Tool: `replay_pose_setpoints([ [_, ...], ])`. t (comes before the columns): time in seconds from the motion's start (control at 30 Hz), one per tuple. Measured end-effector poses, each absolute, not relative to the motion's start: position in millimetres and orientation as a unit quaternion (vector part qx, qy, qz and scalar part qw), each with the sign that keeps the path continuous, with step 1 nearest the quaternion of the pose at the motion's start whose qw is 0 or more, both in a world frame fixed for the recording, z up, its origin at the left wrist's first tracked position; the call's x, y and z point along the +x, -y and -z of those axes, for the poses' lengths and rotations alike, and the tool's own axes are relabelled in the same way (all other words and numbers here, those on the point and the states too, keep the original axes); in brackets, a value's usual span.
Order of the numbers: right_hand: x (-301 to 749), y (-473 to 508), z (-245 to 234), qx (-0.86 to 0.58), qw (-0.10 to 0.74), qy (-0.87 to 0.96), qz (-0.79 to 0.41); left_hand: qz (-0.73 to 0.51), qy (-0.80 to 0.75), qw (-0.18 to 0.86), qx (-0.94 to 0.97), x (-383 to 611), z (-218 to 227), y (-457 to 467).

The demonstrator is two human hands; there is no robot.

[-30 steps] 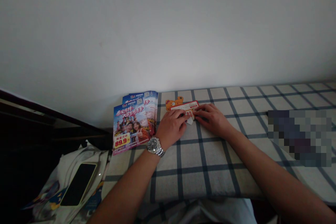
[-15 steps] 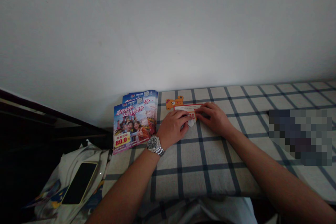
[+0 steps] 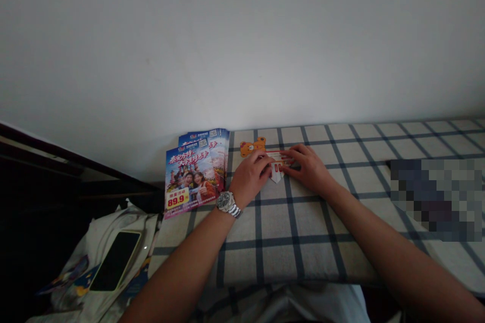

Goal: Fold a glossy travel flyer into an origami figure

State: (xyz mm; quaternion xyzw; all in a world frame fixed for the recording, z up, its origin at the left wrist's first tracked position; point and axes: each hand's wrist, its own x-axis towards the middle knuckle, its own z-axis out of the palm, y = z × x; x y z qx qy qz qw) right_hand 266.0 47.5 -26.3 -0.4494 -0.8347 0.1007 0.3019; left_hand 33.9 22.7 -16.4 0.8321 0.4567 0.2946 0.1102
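Observation:
A folded red and white paper leaflet (image 3: 278,168) lies on the checked cloth (image 3: 288,232) near the wall. My left hand (image 3: 250,175), with a metal watch on its wrist, presses down on the leaflet's left side with curled fingers. My right hand (image 3: 308,168) holds its right side, fingertips pinched on the fold. Both hands meet over the paper, which they hide for the most part. Just behind the left hand sits an orange bear-shaped card (image 3: 252,146).
A stack of blue and pink flyers (image 3: 194,174) lies left of my hands at the cloth's edge. A dark phone (image 3: 115,260) rests on a white bag lower left. A blurred patch (image 3: 435,197) covers the right. The white wall stands close behind.
The visible part of the leaflet has shrunk as both hands closed in on it, fingers drawing together over the fold. The arms have barely shifted.

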Motion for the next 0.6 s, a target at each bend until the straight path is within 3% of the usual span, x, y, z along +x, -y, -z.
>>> replay_pose_setpoints([
  [0.27,266.6,-47.4,27.2,-0.459,0.292,0.836,-0.076,-0.291,-0.51,0.03,0.809,29.3,18.0,-23.9],
  [0.6,269.9,-49.2,27.4,-0.469,0.276,0.837,-0.054,-0.271,-0.528,0.032,0.804,26.8,16.2,-24.5],
])
